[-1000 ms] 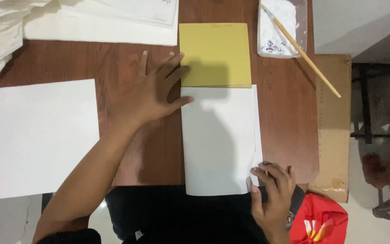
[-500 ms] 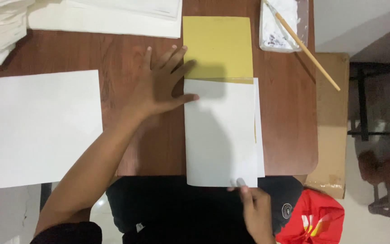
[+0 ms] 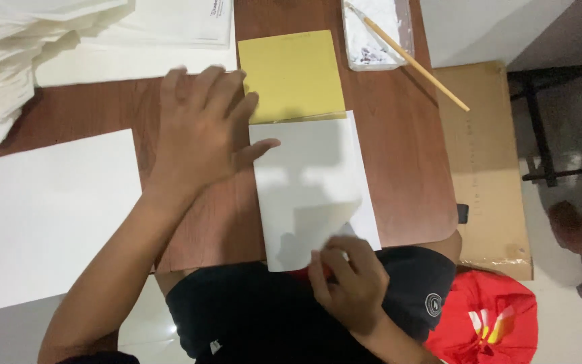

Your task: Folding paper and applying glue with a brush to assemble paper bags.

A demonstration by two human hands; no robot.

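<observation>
Item one: white folded paper sheet [image 3: 311, 182], lying flat on the reddish-brown wooden bench [image 3: 405, 168], its near edge overhanging toward my lap. Left hand [image 3: 200, 131] — open, fingers spread, palm down on the bench at the sheet's left edge, thumb tip resting on the paper. Right hand [image 3: 348, 280] — fingers closed in a pinch on the sheet's near right corner, which is lifted and curled up. Item two: yellow square paper [image 3: 294, 73], touching the white sheet's far edge, partly tucked beneath it. Item three: large white sheet [image 3: 42, 216], well left. Item four: clear plastic tray of white paste [image 3: 375, 34] with a wooden brush stick [image 3: 409, 57] laid across it, far right.
</observation>
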